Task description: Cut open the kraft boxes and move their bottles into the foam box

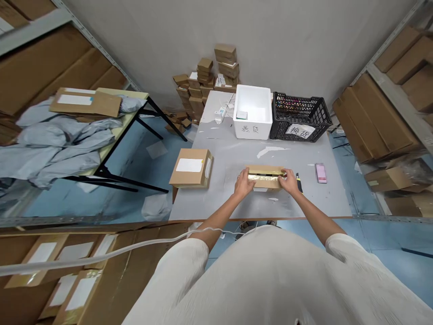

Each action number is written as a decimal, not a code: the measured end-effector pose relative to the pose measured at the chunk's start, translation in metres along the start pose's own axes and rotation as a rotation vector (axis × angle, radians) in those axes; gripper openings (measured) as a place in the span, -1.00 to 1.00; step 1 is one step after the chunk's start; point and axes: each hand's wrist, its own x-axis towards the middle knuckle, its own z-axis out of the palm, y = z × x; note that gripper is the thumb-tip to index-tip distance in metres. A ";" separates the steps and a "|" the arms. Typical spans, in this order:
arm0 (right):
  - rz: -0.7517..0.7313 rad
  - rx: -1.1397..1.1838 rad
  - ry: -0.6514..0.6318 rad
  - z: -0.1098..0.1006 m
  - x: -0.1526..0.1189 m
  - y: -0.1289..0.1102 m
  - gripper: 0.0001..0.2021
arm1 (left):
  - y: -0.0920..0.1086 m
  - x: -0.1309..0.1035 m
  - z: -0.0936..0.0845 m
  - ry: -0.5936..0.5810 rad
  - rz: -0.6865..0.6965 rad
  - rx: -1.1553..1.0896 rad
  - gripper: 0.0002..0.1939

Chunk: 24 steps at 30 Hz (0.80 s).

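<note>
A small brown cardboard box (265, 169) lies in front of me on the grey table. Shiny tape runs along its top, and a narrow dark gap shows between the flaps. At its left end my left hand (242, 184) grips the edge, fingers closed on the cardboard. My right hand (288, 181) holds the opposite end in the same way, thumb near the gap. What is inside the box cannot be made out. Just right of that hand lies a black tool with a bit of yellow (299, 183), partly hidden. Further right is a pink packet (320, 173).
A labelled carton (189, 165) sits at the table's left edge. Behind stand a white bin (253, 131) and a black plastic crate (301, 119). Grey parcel bags (67, 140) cover a side table. A white cable (135, 247) crosses near my left arm.
</note>
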 end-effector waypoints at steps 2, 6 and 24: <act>0.035 0.012 0.000 -0.006 -0.002 0.007 -0.53 | 0.002 0.001 0.004 -0.015 0.021 -0.013 -0.08; 0.024 0.117 0.056 -0.008 0.001 0.015 -0.50 | -0.003 0.000 0.005 0.003 -0.009 -0.059 0.09; -0.044 -0.020 -0.239 -0.007 0.070 0.035 -0.47 | -0.001 -0.006 -0.010 -0.062 0.081 0.069 -0.62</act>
